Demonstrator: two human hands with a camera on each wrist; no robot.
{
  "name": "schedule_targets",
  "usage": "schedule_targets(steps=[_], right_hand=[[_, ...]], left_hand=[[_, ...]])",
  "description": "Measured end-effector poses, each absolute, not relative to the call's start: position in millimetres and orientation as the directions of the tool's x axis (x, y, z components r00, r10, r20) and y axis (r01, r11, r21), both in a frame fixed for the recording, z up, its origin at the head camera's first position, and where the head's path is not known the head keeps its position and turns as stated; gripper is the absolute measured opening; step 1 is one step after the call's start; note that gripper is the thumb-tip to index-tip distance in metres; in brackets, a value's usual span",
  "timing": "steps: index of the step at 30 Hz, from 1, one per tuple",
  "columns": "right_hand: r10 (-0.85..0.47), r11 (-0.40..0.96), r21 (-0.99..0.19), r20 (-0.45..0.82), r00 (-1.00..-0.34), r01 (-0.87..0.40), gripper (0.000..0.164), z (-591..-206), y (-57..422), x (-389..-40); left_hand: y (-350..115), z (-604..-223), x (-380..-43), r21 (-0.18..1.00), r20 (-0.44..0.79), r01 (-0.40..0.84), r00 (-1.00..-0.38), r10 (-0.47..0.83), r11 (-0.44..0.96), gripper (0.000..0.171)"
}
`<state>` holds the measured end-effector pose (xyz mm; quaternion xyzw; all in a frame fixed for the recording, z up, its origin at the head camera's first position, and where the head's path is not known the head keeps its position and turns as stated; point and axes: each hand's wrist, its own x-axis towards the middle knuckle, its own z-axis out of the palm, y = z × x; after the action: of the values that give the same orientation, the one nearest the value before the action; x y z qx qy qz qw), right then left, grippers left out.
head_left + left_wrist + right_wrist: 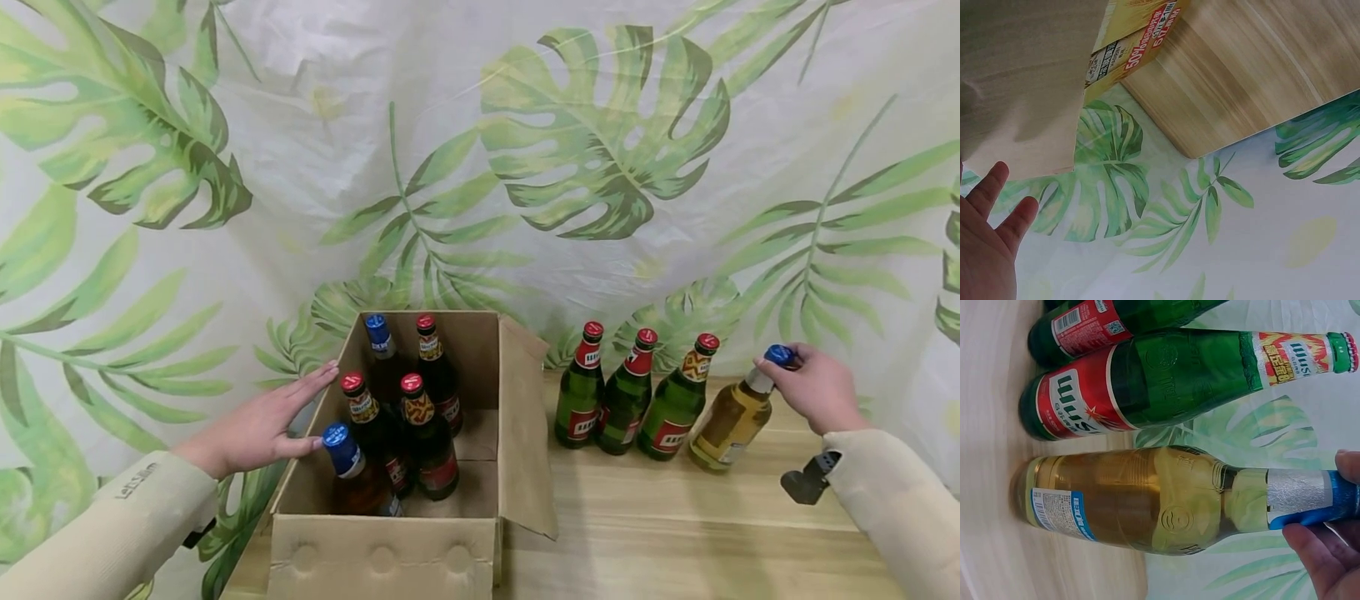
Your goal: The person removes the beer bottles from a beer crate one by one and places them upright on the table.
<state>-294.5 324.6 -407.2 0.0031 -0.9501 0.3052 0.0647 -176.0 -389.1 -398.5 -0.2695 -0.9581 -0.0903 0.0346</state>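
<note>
My right hand (817, 387) pinches the blue-capped neck of a clear beer bottle (731, 425) with amber liquid, at the right end of a row. In the right wrist view the beer bottle (1122, 500) shows a silver and blue neck foil, with my thumb and fingers around its top. Left of it stand green beer bottles (675, 408) with red caps and red labels. My left hand (262, 421) rests with extended fingers at the left rim of an open cardboard box (521, 433). Inside the box stand several bottles, including a blue-capped bottle (345, 454) near the front left.
Wooden table (637, 533) lies under the box and the row of bottles. The box's right flap (528, 483) hangs outward toward the row. Behind everything hangs a leaf-print cloth (450, 167).
</note>
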Motion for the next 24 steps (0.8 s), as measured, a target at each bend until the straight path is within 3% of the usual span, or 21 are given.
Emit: schedule_targets(steps=[12,24], right_hand=[[0.030,0.796,-0.604,0.099,-0.995,-0.036,0.072,-407,314,-302],[-0.051,0.793,-0.604,0.069,-0.996,-0.083,0.064,-394,311,-306]], left_hand=[[-387,-397,-175,0.150,0.103,0.510,-0.860,0.500,0.847,0.088],[-388,-397,-174,0.148,0.111,0.513,-0.858,0.501,0.846,0.088]])
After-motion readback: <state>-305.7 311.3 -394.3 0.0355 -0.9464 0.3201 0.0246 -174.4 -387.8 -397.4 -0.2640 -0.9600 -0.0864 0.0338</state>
